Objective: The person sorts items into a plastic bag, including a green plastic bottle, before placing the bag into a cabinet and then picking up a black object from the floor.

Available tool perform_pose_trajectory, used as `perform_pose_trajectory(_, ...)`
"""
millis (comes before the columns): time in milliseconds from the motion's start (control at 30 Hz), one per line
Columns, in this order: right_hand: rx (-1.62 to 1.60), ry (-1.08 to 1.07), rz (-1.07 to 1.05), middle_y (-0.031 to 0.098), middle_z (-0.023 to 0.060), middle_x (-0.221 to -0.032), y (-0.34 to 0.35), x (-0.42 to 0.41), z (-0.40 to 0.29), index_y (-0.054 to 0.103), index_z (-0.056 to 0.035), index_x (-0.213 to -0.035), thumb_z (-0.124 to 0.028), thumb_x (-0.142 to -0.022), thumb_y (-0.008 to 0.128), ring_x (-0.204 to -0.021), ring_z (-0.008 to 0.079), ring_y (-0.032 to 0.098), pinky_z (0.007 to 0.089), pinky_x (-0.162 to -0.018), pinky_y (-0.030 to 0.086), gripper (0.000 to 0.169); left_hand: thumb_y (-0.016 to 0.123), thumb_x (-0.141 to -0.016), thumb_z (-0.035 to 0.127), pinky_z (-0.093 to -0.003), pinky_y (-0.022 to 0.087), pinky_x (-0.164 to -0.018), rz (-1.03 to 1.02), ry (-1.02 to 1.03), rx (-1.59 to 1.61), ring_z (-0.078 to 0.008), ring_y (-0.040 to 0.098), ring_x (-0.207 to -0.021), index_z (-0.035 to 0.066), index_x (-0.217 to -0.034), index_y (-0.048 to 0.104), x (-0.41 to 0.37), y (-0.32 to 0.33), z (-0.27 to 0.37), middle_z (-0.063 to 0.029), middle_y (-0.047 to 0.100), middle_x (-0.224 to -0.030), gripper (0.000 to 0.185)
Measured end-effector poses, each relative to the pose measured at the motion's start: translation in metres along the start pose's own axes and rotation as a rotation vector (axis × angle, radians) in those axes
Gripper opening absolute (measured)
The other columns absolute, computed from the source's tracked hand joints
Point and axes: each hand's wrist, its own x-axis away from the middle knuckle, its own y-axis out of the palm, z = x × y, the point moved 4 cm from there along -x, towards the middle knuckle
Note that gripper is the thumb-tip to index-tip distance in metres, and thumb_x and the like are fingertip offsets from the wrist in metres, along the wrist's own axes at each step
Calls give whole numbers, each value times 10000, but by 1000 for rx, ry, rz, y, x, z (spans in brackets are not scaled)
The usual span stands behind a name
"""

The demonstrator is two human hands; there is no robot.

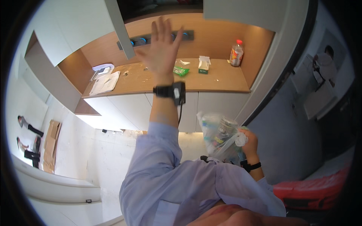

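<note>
My left hand (161, 50) is raised over the wooden counter (135, 82), fingers spread and nothing in it. It looks slightly blurred. A black strap with a small device (171, 93) sits on that wrist. Low on the right, my right hand (250, 142) grips the gathered neck of a clear plastic bag (215, 135). Mixed items, apparently rubbish, show through the bag, though most cannot be told apart. Behind the left hand, a green plastic packet (181, 71) lies on the counter. To its right stands a small opened white and green box (203, 66).
A red-capped bottle (236, 53) stands in the counter's right corner. Papers (106, 83) lie at the left end. A dark socket rail (135, 41) runs along the back panel. Flattened cardboard (51, 145) lies far left, near two people. Another person (325, 63) is beyond the doorway. Something red (311, 188) lies lower right.
</note>
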Motion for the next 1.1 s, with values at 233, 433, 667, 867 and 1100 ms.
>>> perform_pose_trajectory(233, -79, -320, -137, 731, 138, -965, -17, -71, -39, 737, -59, -1000, -63, -755, 724, -894, 302, 708, 345, -788, 547, 245, 671, -878, 473, -348, 359, -765, 127, -91, -233, -171, 547, -940, 39, -1333, 541, -1, 51, 45, -7, 656, -1154, 642)
perform_pose_trajectory(433, -166, -581, -15, 716, 149, -938, -38, -141, -87, 709, -35, -988, -54, -750, 713, -837, 318, 697, 353, -749, 541, 239, 631, -958, 297, -271, 399, -672, 480, -111, -684, -139, 557, -880, 99, -1068, 621, 2, 36, 48, -14, 631, -1030, 227)
perform_pose_trajectory(667, -419, -368, -36, 695, 151, -1006, -30, -196, -97, 692, -16, -1016, -25, -790, 665, -915, 276, 681, 336, -780, 531, 227, 698, -930, 323, -246, 418, -667, 824, -454, -1127, -88, 573, -783, 133, -920, 654, -65, -54, 22, 25, 652, -869, 196)
perform_pose_trajectory(867, -240, -662, 7, 688, 142, -1012, 8, -217, -172, 679, -21, -1082, -22, -744, 690, -913, 293, 674, 336, -808, 524, 337, 634, -965, 322, -260, 468, -785, 766, -596, -1074, -125, 626, -929, 111, -986, 672, -76, -57, 42, -11, 701, -982, 216)
perform_pose_trajectory(1100, -176, -667, -56, 695, 144, -1003, 110, -208, -250, 667, -37, -1119, -20, -715, 716, -944, 312, 666, 349, -823, 520, 407, 529, -994, 360, -400, 469, -1015, 866, -302, -1240, -269, 559, -1198, -3, -1277, 484, -38, -69, 293, -159, 568, -1307, 463)
